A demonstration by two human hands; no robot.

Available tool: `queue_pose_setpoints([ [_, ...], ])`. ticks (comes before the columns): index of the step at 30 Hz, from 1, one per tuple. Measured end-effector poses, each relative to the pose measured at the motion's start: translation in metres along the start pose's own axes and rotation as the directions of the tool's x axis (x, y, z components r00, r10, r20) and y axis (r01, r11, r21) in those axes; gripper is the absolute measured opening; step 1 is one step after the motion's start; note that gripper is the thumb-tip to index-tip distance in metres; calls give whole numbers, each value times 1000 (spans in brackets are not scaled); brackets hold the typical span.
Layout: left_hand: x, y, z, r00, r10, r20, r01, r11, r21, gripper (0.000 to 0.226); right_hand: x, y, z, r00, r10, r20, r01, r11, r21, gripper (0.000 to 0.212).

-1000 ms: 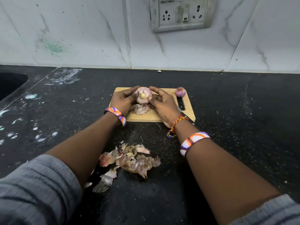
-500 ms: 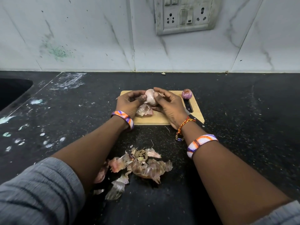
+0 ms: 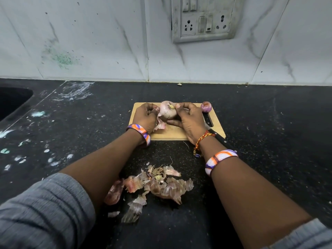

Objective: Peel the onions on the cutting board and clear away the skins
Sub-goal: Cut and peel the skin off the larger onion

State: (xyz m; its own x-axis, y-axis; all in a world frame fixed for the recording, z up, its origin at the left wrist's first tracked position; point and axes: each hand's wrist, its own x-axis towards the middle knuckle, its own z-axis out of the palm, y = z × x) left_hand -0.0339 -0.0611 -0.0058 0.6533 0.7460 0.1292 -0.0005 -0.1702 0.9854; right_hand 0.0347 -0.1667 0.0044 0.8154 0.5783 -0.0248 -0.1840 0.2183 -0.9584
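A pale pink onion (image 3: 168, 110) is held just above the wooden cutting board (image 3: 172, 134). My right hand (image 3: 188, 118) grips it from the right and below. My left hand (image 3: 146, 116) pinches a strip of loose skin (image 3: 160, 124) that hangs from the onion's left side. A smaller purple peeled onion (image 3: 206, 106) sits at the board's far right corner. A pile of papery onion skins (image 3: 152, 186) lies on the black counter in front of the board, between my forearms.
A knife (image 3: 208, 121) lies along the board's right side, partly under my right wrist. A dark sink (image 3: 12, 101) opens at the far left. The tiled wall with a socket plate (image 3: 203, 18) stands behind the counter (image 3: 269, 132).
My left hand has drawn a strip of skin down and away from the onion's left side. The onion has turned a little in my right hand. The view has tilted upward slightly.
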Motion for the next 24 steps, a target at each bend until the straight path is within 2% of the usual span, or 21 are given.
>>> queue_pose_setpoints([
  [2, 0, 0, 0, 1000, -3, -20, 3, 1000, 0, 27, 0, -1, -4, 997, 24, 77, -24, 1000, 3, 37],
  [3, 0, 1, -1, 1000, -1, -26, 1, 1000, -2, 27, 0, -2, -6, 993, 34, 112, -34, 999, -6, 42],
  [5, -1, 2, -1, 1000, 2, -29, -2, 1000, -5, 23, -1, -2, -7, 987, 39, 156, -35, 999, -27, 41],
  [8, -2, 2, -2, 999, 6, -36, -7, 1000, -11, 6, -3, -2, -9, 984, 22, 174, -31, 998, 47, 38],
  [12, -4, 1, -2, 999, 30, -12, -30, 997, -75, 7, -2, -3, -12, 988, 28, 154, -51, 988, 146, 28],
  [14, -4, 0, -3, 1000, 17, 17, -15, 994, -104, 1, -1, -3, -11, 990, 28, 139, -45, 991, 125, 29],
  [19, -5, 2, -4, 996, 47, 79, -36, 990, -138, 30, 0, -2, -9, 983, 6, 185, -14, 999, 43, 58],
  [24, -6, 4, -6, 988, 82, 128, -71, 993, -92, 31, -2, -2, -3, 989, -7, 147, 25, 993, -119, 38],
])
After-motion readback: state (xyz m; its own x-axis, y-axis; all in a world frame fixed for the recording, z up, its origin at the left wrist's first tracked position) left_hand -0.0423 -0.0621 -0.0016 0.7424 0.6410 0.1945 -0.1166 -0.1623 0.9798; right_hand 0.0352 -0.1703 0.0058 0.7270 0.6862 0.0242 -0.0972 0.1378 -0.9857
